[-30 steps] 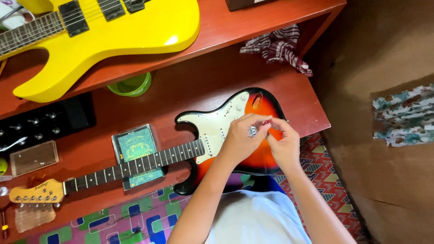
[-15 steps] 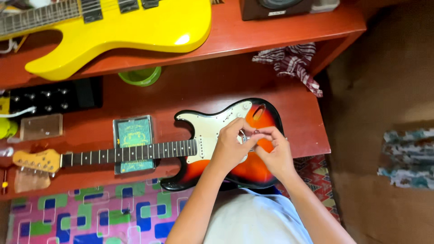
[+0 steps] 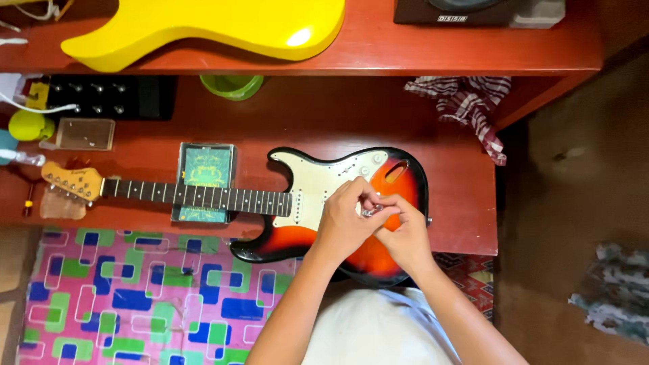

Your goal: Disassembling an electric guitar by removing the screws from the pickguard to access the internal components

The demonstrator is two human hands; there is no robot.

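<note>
A sunburst electric guitar (image 3: 297, 236) with a white pickguard lies flat on the red wooden table (image 3: 460, 196), neck pointing left. Both hands meet over its body near the bridge. My left hand (image 3: 346, 220) and my right hand (image 3: 404, 233) pinch a small shiny metal part (image 3: 370, 211) between their fingertips, just above the pickguard. The bridge area under the hands is hidden.
A yellow guitar body (image 3: 223, 27) lies on the upper shelf beside a dark speaker (image 3: 466, 10). A green box (image 3: 206, 177) sits under the neck. A checked cloth (image 3: 466, 101), green bowl (image 3: 231, 86), black pedal unit (image 3: 108, 96) and small clear case (image 3: 84, 134) are on the table. Patterned mat (image 3: 128, 297) below.
The view has shifted so the guitar sits lower and more central. Both hands stay together over the guitar body, still working the small metal part.
</note>
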